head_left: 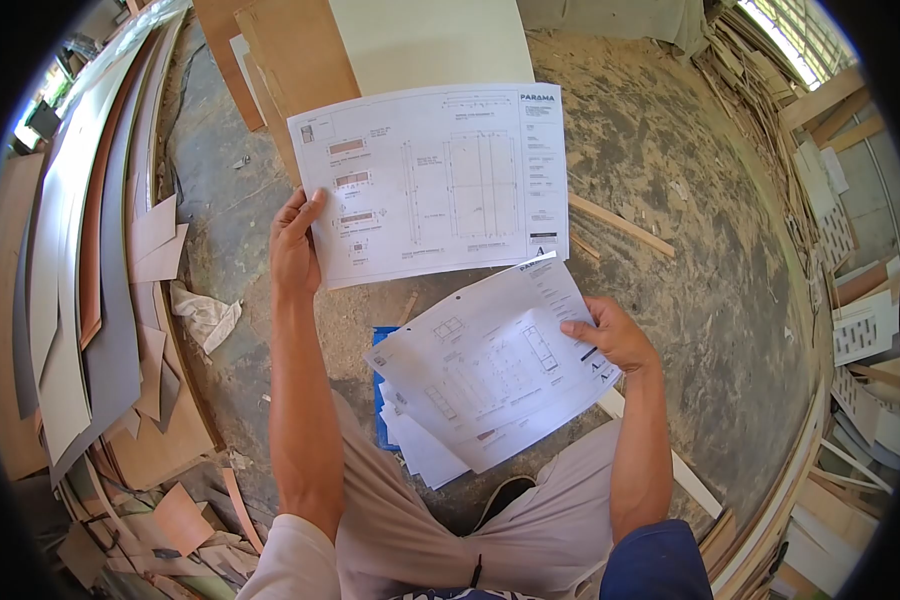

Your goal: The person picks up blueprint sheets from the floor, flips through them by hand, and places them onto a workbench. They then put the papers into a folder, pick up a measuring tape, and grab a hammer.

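Observation:
My left hand (298, 232) pinches the left edge of a white printed drawing sheet (430, 190), its thumb on top. The sheet shows line drawings and the heading "PARAMA". Lower and to the right, my right hand (610, 335) grips the right edge of other drawing sheets (500, 360), thumb on the front. These sheets tilt, and their top corner touches or overlaps the lower edge of the upper sheet. Below them, more white papers (425, 450) lie over a blue object (382, 400), mostly hidden above my knees.
Stacked boards (100, 240) lean along the left side, with offcuts (182, 518) at the lower left. Brown and white panels (430, 40) stand ahead. A wood strip (625, 224) lies on the dusty floor (710, 290). Scrap wood and slotted pieces (855, 340) line the right.

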`<state>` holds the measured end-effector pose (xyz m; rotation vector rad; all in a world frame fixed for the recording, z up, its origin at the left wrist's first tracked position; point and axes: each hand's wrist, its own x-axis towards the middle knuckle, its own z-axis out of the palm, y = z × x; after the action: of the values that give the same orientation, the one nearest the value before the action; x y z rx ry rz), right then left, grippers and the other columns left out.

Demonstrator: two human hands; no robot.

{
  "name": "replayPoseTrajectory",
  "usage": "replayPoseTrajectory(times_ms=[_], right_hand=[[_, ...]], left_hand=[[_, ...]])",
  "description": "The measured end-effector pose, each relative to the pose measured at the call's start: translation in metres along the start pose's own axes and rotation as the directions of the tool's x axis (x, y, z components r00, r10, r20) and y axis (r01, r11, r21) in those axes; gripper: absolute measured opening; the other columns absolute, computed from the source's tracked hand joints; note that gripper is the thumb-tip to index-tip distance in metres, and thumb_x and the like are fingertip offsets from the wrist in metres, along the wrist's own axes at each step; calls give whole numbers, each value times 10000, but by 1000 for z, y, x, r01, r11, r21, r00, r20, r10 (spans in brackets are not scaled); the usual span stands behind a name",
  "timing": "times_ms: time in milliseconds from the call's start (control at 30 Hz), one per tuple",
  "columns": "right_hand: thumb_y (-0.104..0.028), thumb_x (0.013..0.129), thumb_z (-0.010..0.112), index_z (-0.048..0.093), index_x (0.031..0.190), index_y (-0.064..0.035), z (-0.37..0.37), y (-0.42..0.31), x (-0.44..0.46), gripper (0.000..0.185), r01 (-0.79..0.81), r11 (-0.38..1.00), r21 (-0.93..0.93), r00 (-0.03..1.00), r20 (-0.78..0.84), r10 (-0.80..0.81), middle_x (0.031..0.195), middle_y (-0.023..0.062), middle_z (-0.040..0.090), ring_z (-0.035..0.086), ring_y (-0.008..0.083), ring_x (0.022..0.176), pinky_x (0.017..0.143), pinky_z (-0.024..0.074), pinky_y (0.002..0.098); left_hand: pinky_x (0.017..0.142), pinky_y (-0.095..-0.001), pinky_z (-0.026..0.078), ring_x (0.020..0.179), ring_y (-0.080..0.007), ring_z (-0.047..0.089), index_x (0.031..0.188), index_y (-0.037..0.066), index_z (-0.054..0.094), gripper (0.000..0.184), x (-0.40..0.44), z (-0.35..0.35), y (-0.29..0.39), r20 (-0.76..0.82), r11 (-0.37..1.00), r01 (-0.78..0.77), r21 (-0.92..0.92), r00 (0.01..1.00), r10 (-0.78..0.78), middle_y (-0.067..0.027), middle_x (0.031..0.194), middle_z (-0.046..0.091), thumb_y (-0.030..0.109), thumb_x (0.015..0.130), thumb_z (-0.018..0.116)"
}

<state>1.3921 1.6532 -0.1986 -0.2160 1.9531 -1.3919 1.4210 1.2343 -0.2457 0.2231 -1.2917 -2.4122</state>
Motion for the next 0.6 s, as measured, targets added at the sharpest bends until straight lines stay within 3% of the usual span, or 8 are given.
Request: replayPoseTrajectory(times_ms=[467,600], right_hand=[[-120,860,714,636,1142,50,-7,3,-4,338,6,997,74,999,-39,-3,1035,91,703,648,109,878,801,506,257],[-114,850,717,657,1099,46,-8,3,-5,302,39,993,111,997,-68,-32,998,100,716,664,113,828,785,515,262]], left_hand=[[766,-253,531,861,-134,669,1153,-28,621,270,1,2,-5,-26,1000,-4,5,1000,5,-105,1025,692,132,936,607],[760,-255,535,859,-133,671,1152,-31,621,271,1,3,-5,-39,1000,-4,0,999,4,-106,1023,692,132,936,606]])
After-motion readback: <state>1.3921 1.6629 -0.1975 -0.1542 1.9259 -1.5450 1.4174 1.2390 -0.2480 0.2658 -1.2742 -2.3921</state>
